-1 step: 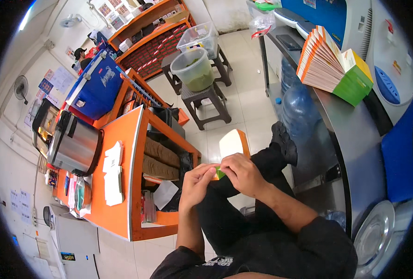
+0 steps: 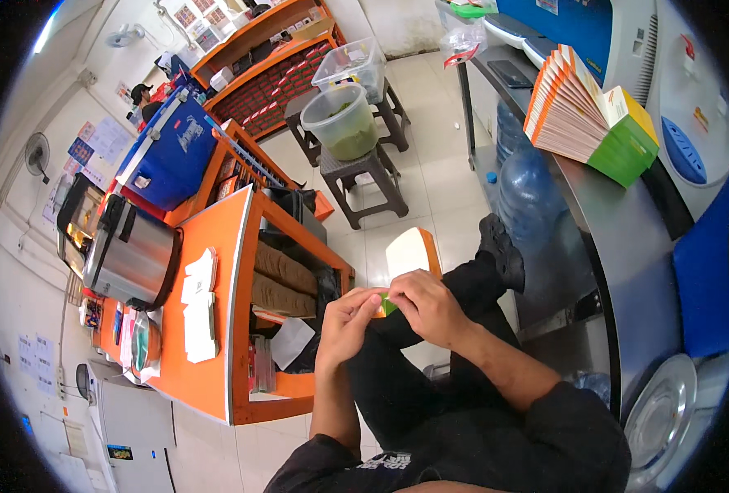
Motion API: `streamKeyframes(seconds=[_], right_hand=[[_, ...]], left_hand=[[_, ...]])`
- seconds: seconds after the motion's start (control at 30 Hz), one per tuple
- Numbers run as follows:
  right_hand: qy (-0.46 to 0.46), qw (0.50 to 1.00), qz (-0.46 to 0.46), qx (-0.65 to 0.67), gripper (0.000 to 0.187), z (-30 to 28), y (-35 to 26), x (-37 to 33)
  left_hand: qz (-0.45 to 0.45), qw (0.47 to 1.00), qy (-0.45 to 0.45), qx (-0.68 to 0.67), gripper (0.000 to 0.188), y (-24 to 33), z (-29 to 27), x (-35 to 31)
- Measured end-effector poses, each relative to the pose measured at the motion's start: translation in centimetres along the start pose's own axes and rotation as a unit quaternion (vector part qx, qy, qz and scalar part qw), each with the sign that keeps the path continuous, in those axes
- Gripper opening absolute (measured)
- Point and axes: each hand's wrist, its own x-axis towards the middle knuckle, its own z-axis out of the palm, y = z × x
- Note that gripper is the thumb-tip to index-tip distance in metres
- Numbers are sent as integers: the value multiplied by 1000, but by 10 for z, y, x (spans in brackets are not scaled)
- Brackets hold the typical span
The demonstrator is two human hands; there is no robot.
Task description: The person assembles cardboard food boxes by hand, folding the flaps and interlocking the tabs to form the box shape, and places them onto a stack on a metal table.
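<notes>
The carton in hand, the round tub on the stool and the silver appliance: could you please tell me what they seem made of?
Carton: probably thin cardboard, seemingly matte, with flat cream and orange faces meeting at a straight edge. Round tub: likely plastic, translucent; green contents show through. Silver appliance: body apparently metal, with soft grey reflections.

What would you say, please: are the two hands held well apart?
No, the left hand and right hand come together at a small green item.

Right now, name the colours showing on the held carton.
The carton shows cream, orange and green, best seen in the head view.
</notes>
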Motion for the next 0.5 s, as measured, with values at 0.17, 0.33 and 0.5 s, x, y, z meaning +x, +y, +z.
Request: streamKeyframes(seconds=[0.17,0.33,0.5], right_hand=[[-1,999,40,23,13,0,-8,2],[-82,985,121,96,13,-6,-3,-3],[-87,984,122,100,14,-7,-3,0]], left_hand=[[14,999,-31,16,20,4,-7,1],[36,996,-64,51,20,7,-12,0],[-71,993,-50,77,21,13,-16,5]])
